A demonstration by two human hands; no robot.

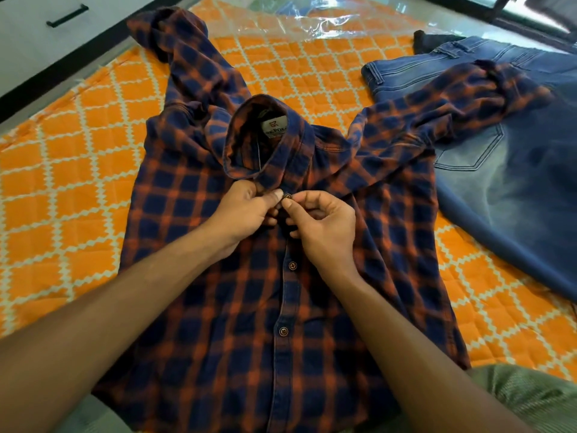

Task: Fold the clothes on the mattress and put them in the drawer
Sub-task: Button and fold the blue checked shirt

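- My left hand [246, 210] and right hand [321, 226] each pinch the plaid shirt [218, 307] placket around its top button [287, 196], grips closed on cloth.
- The shirt lies face-up on the orange quilted mattress [62, 182]; blue jeans [515, 189] lie beside it.

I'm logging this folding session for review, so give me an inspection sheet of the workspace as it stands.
Surface: orange quilted mattress cover with white diamond lines.
Job's things: plaid shirt lies face up, sleeves spread, collar standing; lower buttons fastened. Blue jeans lie to its right, one shirt sleeve resting over them.
Clutter: clear plastic wrapping at the far edge.
Grippers: left hand and right hand both pinch the placket at the top button.
Cables: nothing seen.
Surroundings: white drawer front with a black handle at far left; green fabric at near right.
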